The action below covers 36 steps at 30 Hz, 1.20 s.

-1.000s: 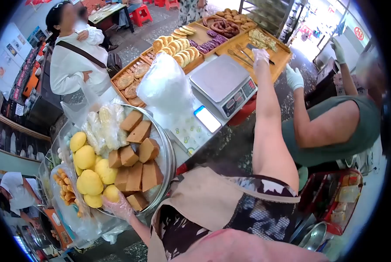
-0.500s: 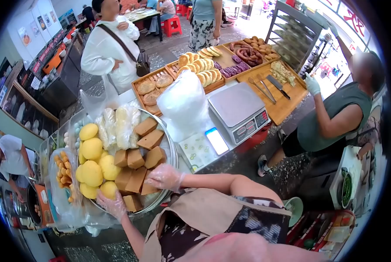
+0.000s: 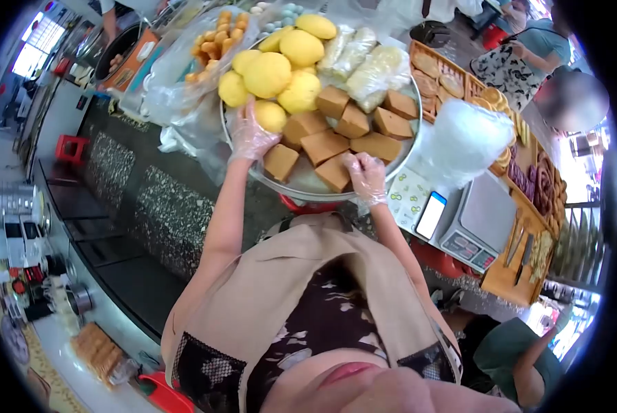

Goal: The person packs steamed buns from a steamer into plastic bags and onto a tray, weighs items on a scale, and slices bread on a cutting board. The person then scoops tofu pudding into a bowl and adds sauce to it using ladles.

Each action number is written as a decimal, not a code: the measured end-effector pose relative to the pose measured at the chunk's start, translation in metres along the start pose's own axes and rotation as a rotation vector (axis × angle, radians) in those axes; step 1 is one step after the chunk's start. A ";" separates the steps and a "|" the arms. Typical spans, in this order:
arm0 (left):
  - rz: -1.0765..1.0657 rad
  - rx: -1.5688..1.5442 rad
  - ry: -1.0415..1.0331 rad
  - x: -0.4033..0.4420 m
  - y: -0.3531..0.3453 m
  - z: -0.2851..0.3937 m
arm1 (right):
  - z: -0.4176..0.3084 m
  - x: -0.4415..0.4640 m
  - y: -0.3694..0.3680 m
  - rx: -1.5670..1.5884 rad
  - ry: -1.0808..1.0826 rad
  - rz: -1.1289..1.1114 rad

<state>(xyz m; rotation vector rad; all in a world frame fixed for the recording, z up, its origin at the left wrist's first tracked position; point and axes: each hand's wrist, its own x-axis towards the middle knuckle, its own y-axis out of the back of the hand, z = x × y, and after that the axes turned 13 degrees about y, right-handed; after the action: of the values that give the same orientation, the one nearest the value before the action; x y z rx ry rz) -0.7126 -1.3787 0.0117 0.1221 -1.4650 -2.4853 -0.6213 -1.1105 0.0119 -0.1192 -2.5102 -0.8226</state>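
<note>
My left hand (image 3: 252,136), in a clear plastic glove, cups the near side of a round yellow bun (image 3: 270,117) at the rim of a big round tray (image 3: 301,195). My right hand (image 3: 367,177), gloved the same way, has its fingers curled against a brown cake block (image 3: 334,172); its fingertips are partly hidden. Several more brown blocks (image 3: 324,146) lie between the hands. Behind them are piled yellow buns (image 3: 267,74) and plastic-wrapped pale rolls (image 3: 375,77).
Right of the tray are a phone (image 3: 431,215), a bundle of clear plastic bags (image 3: 463,141) and a scale (image 3: 484,213). Wooden trays of flatbreads (image 3: 452,85) stand beyond. Bagged fried dough pieces (image 3: 220,38) lie to the left. A person in a green top (image 3: 518,358) stands at lower right.
The view has turned and tilted down, so the tray appears higher and further right. Both hands remain at the bun and the brown blocks.
</note>
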 end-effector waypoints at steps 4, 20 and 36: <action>-0.042 0.094 0.096 0.003 0.004 0.004 | -0.005 0.002 0.001 0.002 -0.053 -0.017; 0.080 -0.078 0.038 -0.007 0.000 0.001 | -0.003 -0.002 -0.001 -0.013 -0.005 -0.011; 0.133 -0.282 -0.400 0.054 0.024 0.102 | -0.004 -0.003 0.000 -0.119 0.028 0.004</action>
<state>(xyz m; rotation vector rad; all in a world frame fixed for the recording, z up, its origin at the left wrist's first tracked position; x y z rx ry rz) -0.7809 -1.3173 0.0859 -0.5344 -1.1804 -2.6743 -0.6174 -1.1130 0.0134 -0.1517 -2.4334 -0.9651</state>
